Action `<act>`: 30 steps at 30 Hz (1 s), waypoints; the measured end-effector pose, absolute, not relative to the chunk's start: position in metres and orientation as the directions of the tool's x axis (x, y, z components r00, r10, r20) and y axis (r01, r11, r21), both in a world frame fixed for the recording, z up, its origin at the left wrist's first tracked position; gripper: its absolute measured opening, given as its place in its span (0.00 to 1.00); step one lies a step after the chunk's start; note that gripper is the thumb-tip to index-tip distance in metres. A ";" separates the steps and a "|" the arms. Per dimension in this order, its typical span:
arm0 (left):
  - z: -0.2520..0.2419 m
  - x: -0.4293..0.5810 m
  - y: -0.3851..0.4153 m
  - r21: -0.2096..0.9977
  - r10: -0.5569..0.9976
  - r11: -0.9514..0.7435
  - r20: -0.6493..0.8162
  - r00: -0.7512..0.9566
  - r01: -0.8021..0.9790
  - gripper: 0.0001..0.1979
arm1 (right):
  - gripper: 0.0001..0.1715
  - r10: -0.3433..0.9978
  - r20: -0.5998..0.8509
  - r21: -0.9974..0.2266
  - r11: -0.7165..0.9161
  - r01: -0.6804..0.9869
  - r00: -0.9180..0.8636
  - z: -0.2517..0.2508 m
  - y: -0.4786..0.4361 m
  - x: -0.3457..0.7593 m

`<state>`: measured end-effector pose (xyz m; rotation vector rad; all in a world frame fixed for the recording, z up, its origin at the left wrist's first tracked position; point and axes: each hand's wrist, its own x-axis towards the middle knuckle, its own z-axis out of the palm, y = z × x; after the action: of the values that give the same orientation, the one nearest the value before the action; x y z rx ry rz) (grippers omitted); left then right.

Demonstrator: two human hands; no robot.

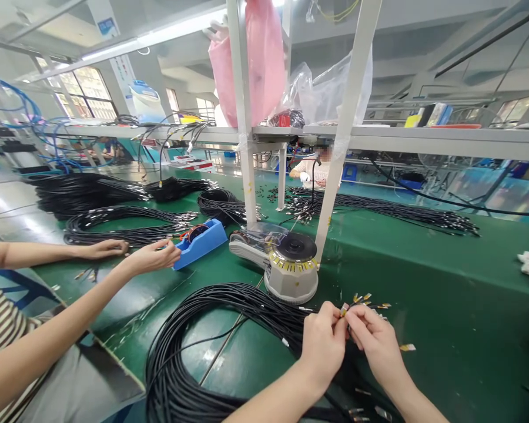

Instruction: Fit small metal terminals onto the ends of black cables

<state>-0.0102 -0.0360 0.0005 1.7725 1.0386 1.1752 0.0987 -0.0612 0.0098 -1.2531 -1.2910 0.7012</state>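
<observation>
Green-covered workbench [445, 305] is running across the whole view, with a white metal shelf frame [348, 126] standing on it.

Large coiled bundle of thin black cables [211, 346] is lying on the bench in front of the person, reaching from the lower left up to the hands. Further black cable bundles [110, 226] are lying at the far left; another long bundle [401, 212] is stretching behind the frame post.

Grey round automatic tape dispenser with a black top disc [288, 264] is sitting just beyond the near bundle, beside the frame post. Blue plastic tape holder [200, 241] is sitting to its left.

A co-worker's hand [152, 257] is reaching to the blue holder; that co-worker's other hand [103, 248] is resting on the far-left cables.

Left hand [324, 343] and right hand [374, 341] are meeting close together, fingers pinched. Both are gripping one small yellow-tabbed cable end [344, 309] between the fingertips, just above the bench, near the dispenser.

Small yellow tape pieces [370, 301] are lying scattered on the green surface just beyond the fingers.
</observation>
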 end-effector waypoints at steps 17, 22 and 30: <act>0.000 -0.011 -0.038 0.889 0.899 -0.413 0.362 0.247 0.199 0.05 | 0.13 0.877 0.391 -0.886 0.277 0.372 0.280 0.000 -0.064 0.093; 0.004 -0.016 -0.038 0.844 0.858 -0.474 0.379 0.347 0.252 0.04 | 0.14 0.891 0.344 -0.925 0.267 0.270 0.298 -0.006 -0.064 0.096; 0.015 -0.016 -0.039 0.979 0.849 -0.145 0.196 0.491 -0.140 0.03 | 0.18 0.947 0.170 -0.965 0.216 -0.148 0.273 0.005 -0.068 0.092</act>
<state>-0.0158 -0.0386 0.0149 1.4663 0.6542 0.9749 0.0922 -0.0676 0.0050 -1.0526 -0.9795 0.9577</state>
